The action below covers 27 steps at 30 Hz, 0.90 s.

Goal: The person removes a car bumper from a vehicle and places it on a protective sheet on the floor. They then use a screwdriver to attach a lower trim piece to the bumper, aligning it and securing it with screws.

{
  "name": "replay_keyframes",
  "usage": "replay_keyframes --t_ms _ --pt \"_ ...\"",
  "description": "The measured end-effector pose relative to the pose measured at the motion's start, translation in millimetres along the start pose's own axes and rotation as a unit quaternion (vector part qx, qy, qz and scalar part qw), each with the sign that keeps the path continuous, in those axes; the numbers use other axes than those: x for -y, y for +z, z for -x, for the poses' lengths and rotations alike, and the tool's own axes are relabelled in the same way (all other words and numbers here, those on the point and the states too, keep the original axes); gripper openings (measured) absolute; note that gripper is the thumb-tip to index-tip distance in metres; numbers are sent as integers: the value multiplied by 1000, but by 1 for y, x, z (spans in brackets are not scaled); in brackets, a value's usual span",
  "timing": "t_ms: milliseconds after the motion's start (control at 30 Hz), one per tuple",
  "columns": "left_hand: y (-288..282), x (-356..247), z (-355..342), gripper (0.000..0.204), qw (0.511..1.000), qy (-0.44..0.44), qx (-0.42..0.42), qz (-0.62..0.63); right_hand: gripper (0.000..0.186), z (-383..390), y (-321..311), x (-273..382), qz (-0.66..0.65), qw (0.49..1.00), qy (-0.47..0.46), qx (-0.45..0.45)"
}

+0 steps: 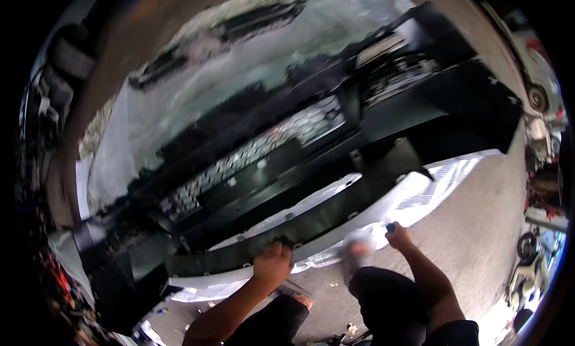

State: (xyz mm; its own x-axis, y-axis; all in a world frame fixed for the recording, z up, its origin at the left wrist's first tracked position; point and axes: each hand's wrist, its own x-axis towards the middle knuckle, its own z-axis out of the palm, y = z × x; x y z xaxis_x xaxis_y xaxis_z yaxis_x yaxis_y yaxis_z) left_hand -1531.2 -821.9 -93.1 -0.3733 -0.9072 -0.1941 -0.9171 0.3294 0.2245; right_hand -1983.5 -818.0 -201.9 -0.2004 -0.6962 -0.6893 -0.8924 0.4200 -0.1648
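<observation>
Knuckles up, the left hand (272, 265) bends over the near side of a dark curved lip panel (323, 220), beside a small black lump; whether it clasps the panel, the lump or both, I cannot tell. Well apart to the right, the right hand (399, 237) is closed round a small black object (391, 227), too blurred to identify. The lip panel lies along the near side of a black car bumper cover (407, 121), with a mesh grille insert (281, 133) beyond it. By its look, the panel is moulded plastic, light for its length, springy along its span and smooth enough to slip; two well-spaced holds on its thicker edge would suit, clear of the slim tabs, which could snap. White wrapping (443, 178) shows beneath, over a concrete floor (473, 220).
</observation>
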Motion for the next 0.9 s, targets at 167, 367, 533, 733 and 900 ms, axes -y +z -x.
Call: replay_keyframes --t_ms 167,367,533,733,900 --pt "69 6 22 22 996 45 -70 23 33 -46 40 18 46 972 -229 36" --pt "69 0 39 27 996 86 -37 7 49 -74 61 61 145 946 -246 152" --pt "73 0 14 34 998 53 -29 20 60 -57 56 85 304 928 -70 202" --pt "97 11 -8 43 999 38 16 -13 59 -25 24 87 352 872 -283 192" --pt "97 13 -22 40 996 38 -45 -72 40 4 9 140 442 778 -336 294"
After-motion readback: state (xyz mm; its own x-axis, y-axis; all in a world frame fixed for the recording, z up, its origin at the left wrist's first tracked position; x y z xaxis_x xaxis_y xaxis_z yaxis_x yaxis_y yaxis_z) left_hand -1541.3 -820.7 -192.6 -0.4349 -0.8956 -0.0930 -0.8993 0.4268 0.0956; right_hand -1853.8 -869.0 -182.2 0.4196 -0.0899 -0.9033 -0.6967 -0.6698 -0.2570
